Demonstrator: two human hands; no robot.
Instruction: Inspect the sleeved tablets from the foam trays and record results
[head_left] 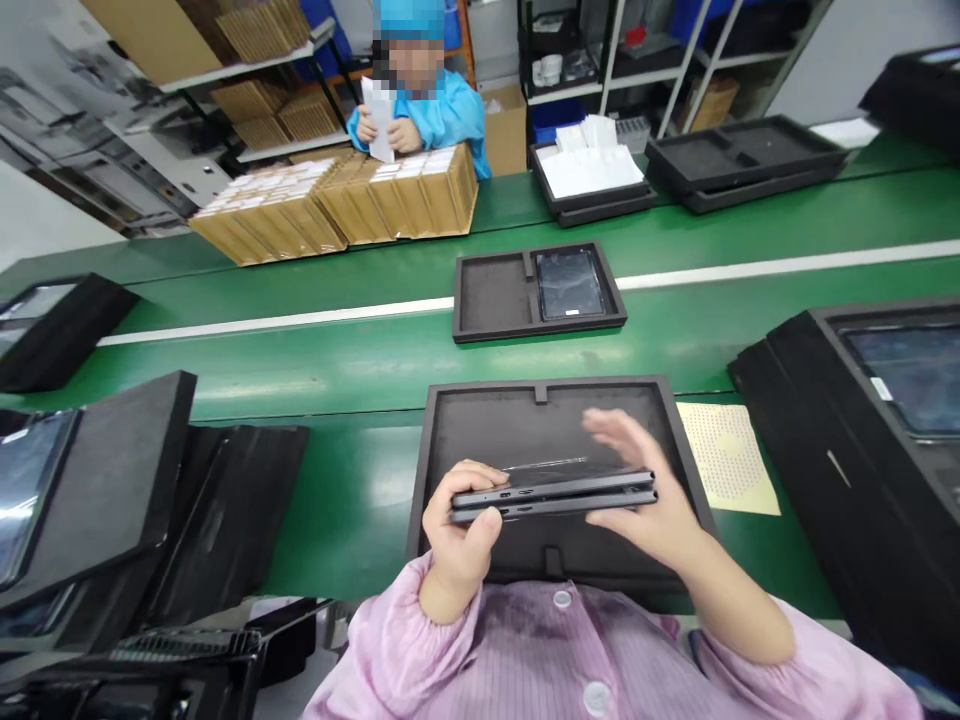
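Note:
Two dark tablets (pixel 555 493) lie one on top of the other, seen edge-on above a black foam tray (pixel 487 420). My left hand (pixel 461 520) grips their left end, thumb on the near edge and fingers over the top. At the right end is my right hand (pixel 652 500), its fingers stretched out and slightly blurred above the tablets. Its thumb points in under their right corner, and whether the palm touches them I cannot tell. The tray beneath has two compartments with small notches between them.
A smaller foam tray (pixel 491 300) with one tablet (pixel 570 283) sits farther back on the green conveyor (pixel 337 350). Stacked foam trays stand at left (pixel 135 480) and right (pixel 810 450). A yellow dotted sheet (pixel 727 455) lies beside my tray. Across the belt a person handles white paper behind cardboard boxes (pixel 405 205).

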